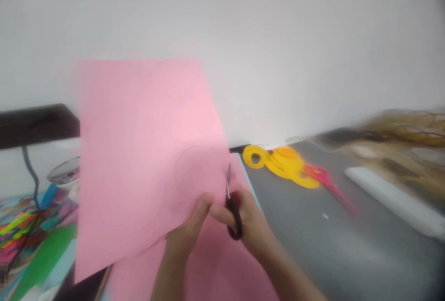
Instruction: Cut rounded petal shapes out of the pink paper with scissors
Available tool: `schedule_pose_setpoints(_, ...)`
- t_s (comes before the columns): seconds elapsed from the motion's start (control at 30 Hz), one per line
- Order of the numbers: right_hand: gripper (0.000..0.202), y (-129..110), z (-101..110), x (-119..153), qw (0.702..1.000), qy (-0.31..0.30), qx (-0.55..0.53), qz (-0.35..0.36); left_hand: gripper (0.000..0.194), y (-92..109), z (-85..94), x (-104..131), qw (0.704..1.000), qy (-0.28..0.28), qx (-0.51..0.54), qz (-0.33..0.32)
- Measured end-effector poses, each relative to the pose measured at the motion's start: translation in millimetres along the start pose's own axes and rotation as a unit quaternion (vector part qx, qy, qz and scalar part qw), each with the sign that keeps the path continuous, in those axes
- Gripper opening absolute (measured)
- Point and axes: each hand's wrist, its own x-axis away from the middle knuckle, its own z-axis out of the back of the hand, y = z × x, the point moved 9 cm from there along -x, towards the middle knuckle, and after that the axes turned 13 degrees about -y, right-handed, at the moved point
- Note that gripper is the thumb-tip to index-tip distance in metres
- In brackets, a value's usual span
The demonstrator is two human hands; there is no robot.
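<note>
A large pink paper sheet (146,153) is held upright in front of me, filling the middle left of the view. My left hand (189,227) pinches its lower right edge. My right hand (248,220) grips black-handled scissors (232,208), whose blades point up at the sheet's right edge. Faint circle outlines show on the paper. More pink paper (215,264) lies flat underneath my hands.
Yellow paper rings (278,162) and red scissors (327,183) lie on the grey table (330,245) to the right. A white roll (392,201) and straw-like fibres (403,139) sit far right. Coloured paper scraps (24,231), green paper (45,257) and a glass jar (66,173) are at left.
</note>
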Motion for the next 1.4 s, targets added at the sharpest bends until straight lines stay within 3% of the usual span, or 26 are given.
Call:
schedule_pose_setpoints(0.13,0.028,-0.8,-0.1,-0.5,1.000,0.000,0.001,0.002,0.043,-1.2,-0.2,0.0,1.000,-0.003,-0.005,0.015)
schedule_pose_setpoints(0.4,0.032,1.7,-1.7,0.7,0.999,-0.003,-0.032,-0.017,0.033,3.7,0.2,-2.1,0.999,-0.010,-0.001,-0.034)
schedule_pose_setpoints(0.57,0.050,15.0,7.0,3.9,0.996,0.051,-0.051,-0.058,0.036,4.7,1.2,-1.0,1.000,0.005,-0.004,-0.025)
schedule_pose_setpoints(1.07,0.047,3.3,1.9,2.6,0.999,0.039,-0.025,-0.021,0.037,6.6,2.5,-2.5,0.998,0.005,-0.019,-0.054)
schedule_pose_setpoints(1.4,0.043,6.2,3.1,2.7,0.998,0.041,-0.022,-0.033,0.032,2.8,0.1,-1.0,1.000,-0.004,-0.001,-0.027)
